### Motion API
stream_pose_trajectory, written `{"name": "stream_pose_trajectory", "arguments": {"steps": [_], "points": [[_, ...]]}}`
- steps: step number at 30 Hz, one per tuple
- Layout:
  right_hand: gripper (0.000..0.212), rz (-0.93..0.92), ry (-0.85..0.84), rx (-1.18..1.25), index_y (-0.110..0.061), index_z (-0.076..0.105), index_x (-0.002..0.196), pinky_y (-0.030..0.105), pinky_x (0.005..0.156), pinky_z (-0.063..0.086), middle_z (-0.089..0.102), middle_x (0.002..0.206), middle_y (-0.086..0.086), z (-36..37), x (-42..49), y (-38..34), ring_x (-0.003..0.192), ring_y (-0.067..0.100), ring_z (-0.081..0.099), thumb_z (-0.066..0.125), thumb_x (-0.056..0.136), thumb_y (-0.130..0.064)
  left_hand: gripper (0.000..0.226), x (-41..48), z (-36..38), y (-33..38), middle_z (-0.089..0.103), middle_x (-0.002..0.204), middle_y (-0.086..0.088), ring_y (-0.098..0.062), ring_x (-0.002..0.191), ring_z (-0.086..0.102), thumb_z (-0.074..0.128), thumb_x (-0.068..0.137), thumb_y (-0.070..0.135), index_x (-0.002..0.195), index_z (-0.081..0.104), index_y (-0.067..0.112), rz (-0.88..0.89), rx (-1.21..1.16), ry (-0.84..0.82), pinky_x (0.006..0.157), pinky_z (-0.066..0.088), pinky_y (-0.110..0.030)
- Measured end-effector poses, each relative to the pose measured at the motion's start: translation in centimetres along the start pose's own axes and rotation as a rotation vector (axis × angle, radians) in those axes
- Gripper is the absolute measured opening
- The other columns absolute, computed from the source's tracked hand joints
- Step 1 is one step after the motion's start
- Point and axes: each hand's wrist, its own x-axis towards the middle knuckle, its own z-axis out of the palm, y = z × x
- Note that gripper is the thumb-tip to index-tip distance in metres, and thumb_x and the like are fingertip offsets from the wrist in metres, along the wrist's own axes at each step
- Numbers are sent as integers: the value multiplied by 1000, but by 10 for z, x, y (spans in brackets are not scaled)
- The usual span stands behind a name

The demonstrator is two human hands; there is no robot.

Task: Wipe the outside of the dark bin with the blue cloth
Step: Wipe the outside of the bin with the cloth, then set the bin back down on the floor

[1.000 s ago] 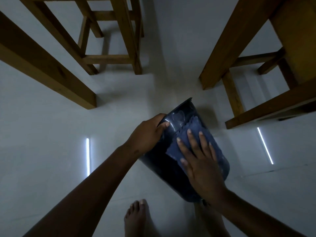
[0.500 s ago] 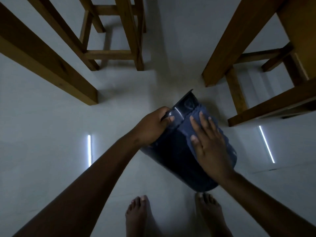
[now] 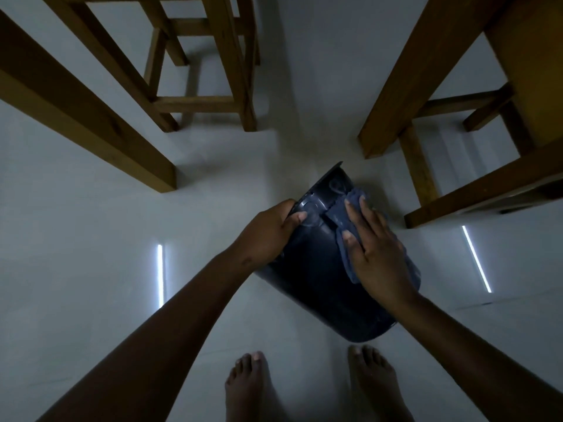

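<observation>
While the left hand grips the dark bin near its rim, fingers curled closed around its wall, the bin tilts above the floor. The right hand lies flat, fingers spread, pressing the blue cloth against the bin's upper side.

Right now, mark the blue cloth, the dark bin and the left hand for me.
blue cloth (image 3: 338, 217): head view, on the scalloped edge beyond the fingers.
dark bin (image 3: 316, 275): head view, on the bare side wall between the hands.
left hand (image 3: 268, 236): head view, on the back of the hand gripping the bin.
</observation>
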Motion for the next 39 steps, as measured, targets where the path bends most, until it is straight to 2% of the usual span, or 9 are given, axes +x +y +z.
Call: {"name": "stream_pose_trajectory", "arguments": {"steps": [8,11,15,18,24,27,29,33,39], "points": [[56,-247,-64,-243,-40,20,149,53,104,30,13,160,-8,13,-43,-6,147,25,9,31,94,-44,16,-6,0,-8,60,84,6,-18,76,63,39,100,39,95,48,28,28,-17,26,57,42,-17],[50,-145,41,-186,-36,32,146,50,98,40,30,155,-9,3,-23,-7,140,23,30,33,96,-37,13,-1,1,0,56,81,6,-19,72,60,41,100,36,92,46,26,23,23,25,55,38,-16],[45,106,110,75,-25,45,141,34,90,49,62,123,13,-9,7,2,106,25,56,49,96,-23,10,-4,-1,11,63,91,2,-24,80,66,43,98,33,95,50,26,15,5,16,58,40,-16],[38,142,36,264,-33,50,134,36,90,51,64,113,10,-20,8,5,99,19,62,36,100,-42,16,-24,0,14,67,98,1,-22,85,67,42,99,34,100,55,26,36,-33,67,64,44,-17],[31,145,119,424,-21,57,129,-3,80,36,61,112,-10,-52,-22,-21,103,6,57,44,100,-26,25,-58,-7,28,73,99,-7,-27,90,67,40,99,37,109,55,19,202,196,214,75,49,-30],[30,247,136,505,-20,58,127,14,84,44,65,112,-2,-58,-29,-26,104,14,60,44,101,-26,20,-68,-2,35,72,86,-6,-28,76,69,44,98,37,107,52,21,281,411,223,66,54,-38],[32,316,154,552,-16,57,127,26,83,44,65,113,5,-63,-32,-27,103,19,60,44,100,-30,20,-69,1,34,72,73,-3,-23,60,68,64,87,31,103,55,22,346,588,235,50,53,-30],[32,385,187,649,-16,57,125,25,74,42,63,102,3,-72,-37,-25,90,14,57,44,100,-31,46,-64,13,19,66,58,4,-16,43,60,78,55,3,96,63,18,432,756,183,41,44,-20],[31,388,190,642,-21,57,125,27,80,43,62,102,-1,-75,-55,-19,97,15,59,44,100,-32,39,-69,41,13,63,60,1,-18,45,59,69,57,1,91,60,17,476,788,20,43,45,-22]]}}
